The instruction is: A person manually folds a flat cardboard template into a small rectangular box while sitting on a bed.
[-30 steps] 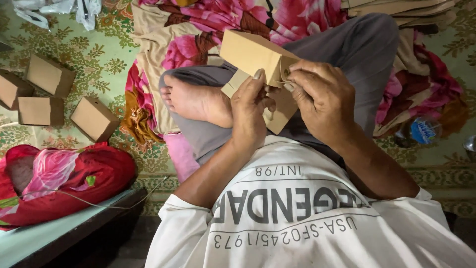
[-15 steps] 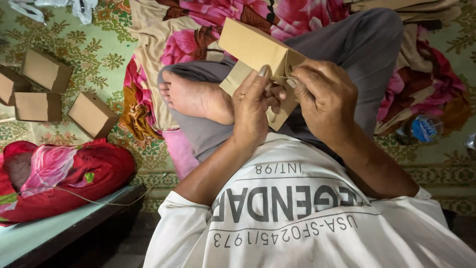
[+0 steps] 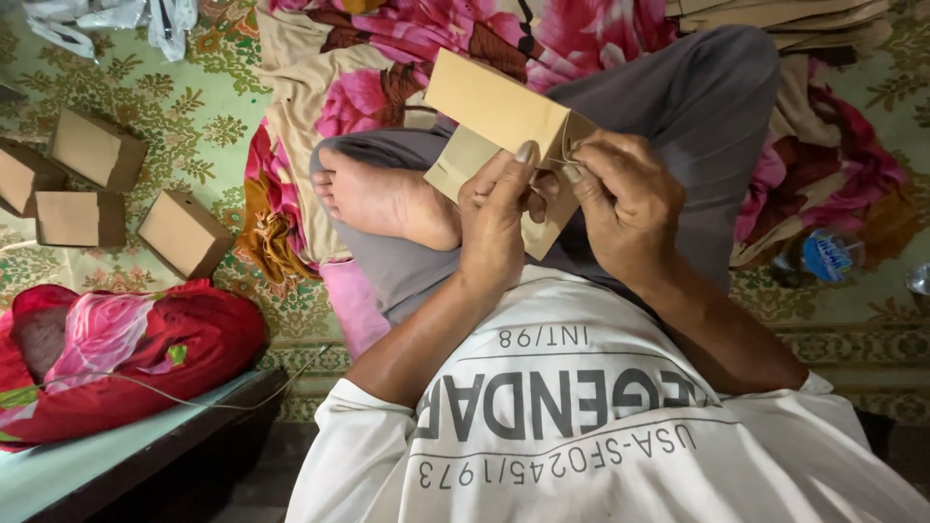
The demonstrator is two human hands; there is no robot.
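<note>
I sit cross-legged in grey trousers and a white printed shirt. A small brown cardboard box (image 3: 489,105), partly folded, is held above my lap with its open end and loose flaps toward me. My left hand (image 3: 494,223) grips its near side, thumb and fingers pressed on a flap. My right hand (image 3: 625,199) holds the box's right corner, fingertips pinching the flap at the open end. My bare foot (image 3: 383,199) rests just left of the box.
Several finished brown boxes (image 3: 97,150) lie on the green patterned mat at left. A floral blanket (image 3: 407,48) lies under my legs. Flat cardboard blanks (image 3: 775,19) are stacked top right. A red floral bundle (image 3: 107,349) sits lower left, a water bottle (image 3: 823,257) at right.
The box has tilted and shifted slightly up and left in my hands; my fingers have worked along the flaps at its open end.
</note>
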